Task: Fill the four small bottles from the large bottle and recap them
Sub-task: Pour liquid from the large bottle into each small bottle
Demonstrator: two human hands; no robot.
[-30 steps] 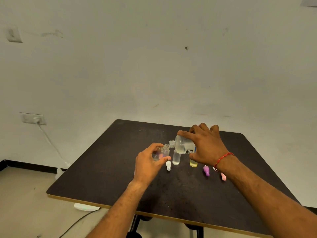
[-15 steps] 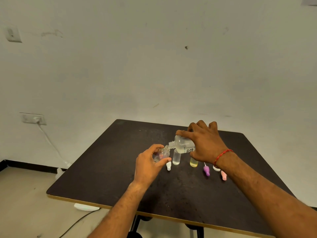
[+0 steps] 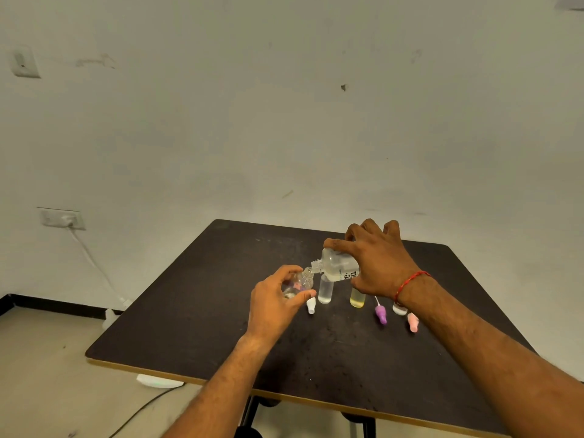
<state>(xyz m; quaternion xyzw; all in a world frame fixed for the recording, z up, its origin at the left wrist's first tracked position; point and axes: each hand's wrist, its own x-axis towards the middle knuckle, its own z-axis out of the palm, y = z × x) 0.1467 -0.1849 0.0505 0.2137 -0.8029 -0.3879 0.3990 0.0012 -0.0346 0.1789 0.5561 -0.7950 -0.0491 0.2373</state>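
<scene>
Both forearms are bare and sleeveless, with a thin red thread bracelet [image 3: 410, 281] around the right wrist.

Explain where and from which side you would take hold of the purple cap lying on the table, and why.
Grip the purple cap by its wide body, coming from above with the fingertips on its two long sides. It lies on its side on the table, thin tube pointing away; the body is its broadest part. The pink cap lies clear of it to the right.

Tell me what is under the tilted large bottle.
Under the large bottle, held by the right hand, stand a clear small bottle and a yellowish bottle. The hand covers the yellowish bottle's top.
</scene>
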